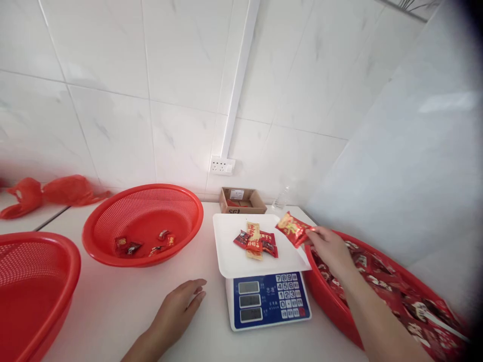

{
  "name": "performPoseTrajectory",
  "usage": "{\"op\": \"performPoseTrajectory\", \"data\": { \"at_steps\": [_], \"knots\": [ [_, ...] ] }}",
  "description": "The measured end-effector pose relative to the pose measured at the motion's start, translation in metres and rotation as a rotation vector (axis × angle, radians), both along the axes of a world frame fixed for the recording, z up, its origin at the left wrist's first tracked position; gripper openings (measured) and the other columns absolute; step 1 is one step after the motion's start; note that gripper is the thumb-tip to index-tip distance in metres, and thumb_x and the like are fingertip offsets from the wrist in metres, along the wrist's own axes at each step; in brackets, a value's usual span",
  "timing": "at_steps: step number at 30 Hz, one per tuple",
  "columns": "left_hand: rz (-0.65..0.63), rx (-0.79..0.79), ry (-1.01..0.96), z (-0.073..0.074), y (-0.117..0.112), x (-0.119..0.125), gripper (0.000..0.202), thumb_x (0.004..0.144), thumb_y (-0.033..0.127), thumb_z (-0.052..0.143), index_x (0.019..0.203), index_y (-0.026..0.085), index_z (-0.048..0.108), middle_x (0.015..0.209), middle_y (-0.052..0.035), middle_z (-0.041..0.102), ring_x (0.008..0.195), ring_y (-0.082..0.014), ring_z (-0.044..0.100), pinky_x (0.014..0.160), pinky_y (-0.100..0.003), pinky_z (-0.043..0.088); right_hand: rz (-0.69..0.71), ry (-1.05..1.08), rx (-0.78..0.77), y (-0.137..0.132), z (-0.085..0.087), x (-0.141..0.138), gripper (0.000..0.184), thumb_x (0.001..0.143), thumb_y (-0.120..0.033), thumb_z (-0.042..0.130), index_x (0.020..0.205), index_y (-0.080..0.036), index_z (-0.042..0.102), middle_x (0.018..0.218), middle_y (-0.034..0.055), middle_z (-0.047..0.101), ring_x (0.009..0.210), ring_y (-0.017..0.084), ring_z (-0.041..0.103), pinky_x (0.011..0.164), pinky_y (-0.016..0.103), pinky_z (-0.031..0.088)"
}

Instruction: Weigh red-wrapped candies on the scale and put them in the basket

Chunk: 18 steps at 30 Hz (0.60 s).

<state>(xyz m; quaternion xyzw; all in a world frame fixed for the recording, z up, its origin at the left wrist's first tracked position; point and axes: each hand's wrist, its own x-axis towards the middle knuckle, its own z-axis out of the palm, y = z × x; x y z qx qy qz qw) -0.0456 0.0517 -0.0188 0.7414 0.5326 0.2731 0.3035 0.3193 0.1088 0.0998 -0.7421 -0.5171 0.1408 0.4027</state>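
Note:
My right hand (pixel 330 246) pinches a red and yellow snack packet (pixel 293 229) and holds it over the right edge of the white tray (pixel 234 261) of a blue digital scale (pixel 269 300). Several small snack packets (pixel 257 241) lie on that tray. My left hand (pixel 177 311) rests flat on the white table left of the scale, fingers stretched out, holding nothing. A red basin (pixel 332 301) full of packets stands on the right, under my right arm.
A red mesh basket (pixel 143 223) with a few packets stands left of the scale; another red basket (pixel 33 286) is at the far left. A small cardboard box (pixel 242 201), a wall socket (pixel 222 166) and red plastic bags (pixel 49 193) sit along the tiled wall.

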Motion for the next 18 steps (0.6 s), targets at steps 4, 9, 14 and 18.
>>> {"op": "performPoseTrajectory", "data": {
  "at_steps": [4, 9, 14, 18],
  "knots": [
    [0.004, -0.012, 0.001, 0.000, 0.001, -0.001, 0.033, 0.087, 0.035, 0.039, 0.112, 0.023, 0.059, 0.106, -0.0025, 0.067, 0.095, -0.0175, 0.062, 0.082, -0.027, 0.049, 0.170, 0.370, -0.070, 0.024, -0.018, -0.036, 0.026, 0.069, -0.045, 0.051, 0.074, -0.020, 0.054, 0.080, 0.0059, 0.068, 0.075, 0.022, 0.064, 0.065, 0.031, 0.048],
    [0.000, -0.023, 0.013, 0.000, 0.001, -0.002, 0.034, 0.088, 0.035, 0.039, 0.113, 0.022, 0.058, 0.107, -0.0035, 0.066, 0.096, -0.0177, 0.061, 0.084, -0.028, 0.048, 0.446, 0.201, -0.133, 0.031, -0.036, -0.066, 0.026, 0.073, -0.043, 0.053, 0.083, -0.020, 0.062, 0.090, 0.0053, 0.069, 0.085, 0.022, 0.062, 0.079, 0.036, 0.047],
    [-0.011, -0.036, 0.010, -0.001, 0.000, -0.001, 0.034, 0.088, 0.035, 0.039, 0.113, 0.023, 0.058, 0.108, -0.0032, 0.066, 0.096, -0.0179, 0.061, 0.084, -0.028, 0.048, 0.539, -0.368, -0.099, 0.020, -0.048, -0.073, 0.030, 0.073, -0.035, 0.059, 0.100, -0.023, 0.065, 0.113, 0.0058, 0.061, 0.108, 0.026, 0.051, 0.094, 0.042, 0.037],
    [-0.023, -0.040, 0.017, -0.002, 0.000, 0.001, 0.033, 0.087, 0.035, 0.040, 0.113, 0.024, 0.058, 0.108, -0.0031, 0.066, 0.096, -0.0183, 0.062, 0.084, -0.028, 0.048, 0.528, -0.501, -0.077, 0.015, -0.053, -0.072, 0.023, 0.077, -0.032, 0.056, 0.095, -0.023, 0.067, 0.113, 0.0047, 0.061, 0.110, 0.025, 0.048, 0.094, 0.041, 0.038]
  ]
}}
